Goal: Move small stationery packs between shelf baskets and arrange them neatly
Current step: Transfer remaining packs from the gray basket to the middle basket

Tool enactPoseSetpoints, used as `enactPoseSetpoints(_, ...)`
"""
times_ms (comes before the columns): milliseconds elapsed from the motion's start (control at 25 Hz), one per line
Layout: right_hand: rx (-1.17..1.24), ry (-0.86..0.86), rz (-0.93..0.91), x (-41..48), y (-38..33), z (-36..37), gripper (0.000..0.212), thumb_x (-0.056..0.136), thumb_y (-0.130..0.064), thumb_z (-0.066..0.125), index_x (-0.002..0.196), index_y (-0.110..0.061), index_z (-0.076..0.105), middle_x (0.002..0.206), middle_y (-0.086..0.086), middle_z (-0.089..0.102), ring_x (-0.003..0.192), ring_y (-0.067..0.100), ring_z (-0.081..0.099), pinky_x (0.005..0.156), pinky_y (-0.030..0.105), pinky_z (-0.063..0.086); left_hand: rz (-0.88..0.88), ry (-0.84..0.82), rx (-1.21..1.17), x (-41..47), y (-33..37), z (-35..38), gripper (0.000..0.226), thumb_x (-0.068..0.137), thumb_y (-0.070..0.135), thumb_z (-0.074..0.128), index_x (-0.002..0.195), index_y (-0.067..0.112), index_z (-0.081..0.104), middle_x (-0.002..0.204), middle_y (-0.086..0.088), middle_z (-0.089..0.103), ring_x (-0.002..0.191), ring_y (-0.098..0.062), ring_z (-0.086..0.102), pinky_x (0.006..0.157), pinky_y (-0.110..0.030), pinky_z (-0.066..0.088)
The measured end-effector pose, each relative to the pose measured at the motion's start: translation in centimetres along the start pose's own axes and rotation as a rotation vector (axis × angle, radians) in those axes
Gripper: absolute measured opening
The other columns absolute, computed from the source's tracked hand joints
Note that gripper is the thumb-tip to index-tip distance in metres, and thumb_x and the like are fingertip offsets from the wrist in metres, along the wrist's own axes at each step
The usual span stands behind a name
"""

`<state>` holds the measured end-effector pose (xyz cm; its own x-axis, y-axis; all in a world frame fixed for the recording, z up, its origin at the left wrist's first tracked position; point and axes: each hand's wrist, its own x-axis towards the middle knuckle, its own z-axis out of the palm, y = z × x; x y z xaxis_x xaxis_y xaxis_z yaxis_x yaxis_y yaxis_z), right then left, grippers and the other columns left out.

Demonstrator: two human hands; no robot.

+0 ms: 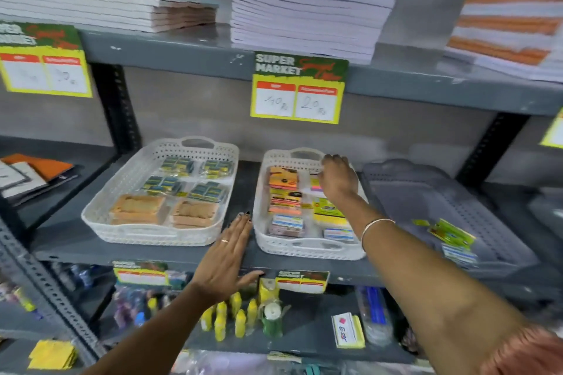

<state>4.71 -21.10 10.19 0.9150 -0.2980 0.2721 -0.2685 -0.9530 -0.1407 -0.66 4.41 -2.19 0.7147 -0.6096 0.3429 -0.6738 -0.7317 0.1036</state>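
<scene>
Three baskets stand on the middle shelf. The left white basket holds dark green packs at the back and tan packs at the front. The middle white basket holds orange, yellow and white-blue stationery packs in two columns. The grey basket on the right holds two packs near its front. My right hand reaches into the far right of the middle basket, fingers curled down over a yellow-pink pack; whether it grips is hidden. My left hand lies flat and open on the shelf between the white baskets.
Price cards hang from the shelf above, which carries stacks of notebooks. The shelf below holds yellow bottles, a small boxed pack and other goods. Orange notebooks lie at the left behind a perforated upright.
</scene>
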Motion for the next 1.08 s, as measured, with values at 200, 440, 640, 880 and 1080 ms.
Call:
enactPoseSetpoints(200,-0.109,-0.115,0.406,-2.2,12.8,1.1,0.040,0.099,-0.009,0.034,0.138,-0.006,0.044,0.143,0.016,0.044,0.134,0.031,0.040,0.107,0.042,0.037,-0.144,-0.053,-0.027,0.7,0.4,2.5,0.103,0.074,0.077,0.032,0.140,-0.002,0.020,0.144,-0.020,0.032,0.132,-0.031,0.031,0.109,-0.037,0.024)
enactPoseSetpoints(440,-0.382,-0.448,0.660,-5.9,19.4,2.2,0.059,0.091,-0.033,0.051,0.144,-0.011,0.038,0.150,0.012,0.038,0.138,0.034,0.037,0.111,0.047,0.035,-0.146,-0.153,0.069,1.3,-0.6,3.6,0.099,0.070,0.077,0.035,0.136,0.003,0.037,0.140,-0.015,0.043,0.129,-0.028,0.038,0.107,-0.044,0.030)
enactPoseSetpoints(640,-0.467,-0.536,0.641,-6.8,20.5,2.6,0.059,0.089,-0.038,0.057,0.140,-0.010,0.046,0.144,0.006,0.049,0.135,0.028,0.044,0.105,0.042,0.045,-0.161,-0.170,0.080,1.2,-0.5,3.6,0.100,0.070,0.079,0.032,0.135,0.003,0.039,0.139,-0.015,0.044,0.129,-0.027,0.039,0.107,-0.044,0.030)
enactPoseSetpoints(880,-0.500,-0.444,0.550,-5.0,18.2,0.2,0.048,0.093,-0.025,0.052,0.138,-0.009,0.048,0.145,0.010,0.047,0.136,0.030,0.041,0.107,0.044,0.041,-0.163,-0.166,0.103,1.2,0.0,3.3,0.101,0.071,0.080,0.024,0.131,0.002,0.044,0.134,-0.015,0.050,0.124,-0.026,0.046,0.103,-0.044,0.034)
enactPoseSetpoints(1080,-0.294,-0.168,0.273,-1.3,11.1,-1.8,0.051,0.092,-0.024,0.053,0.139,-0.009,0.041,0.143,0.016,0.041,0.136,0.031,0.035,0.105,0.044,0.041,-0.163,-0.144,0.110,1.2,0.1,3.3,0.100,0.070,0.077,0.026,0.135,0.003,0.039,0.139,-0.014,0.044,0.129,-0.026,0.040,0.107,-0.042,0.029)
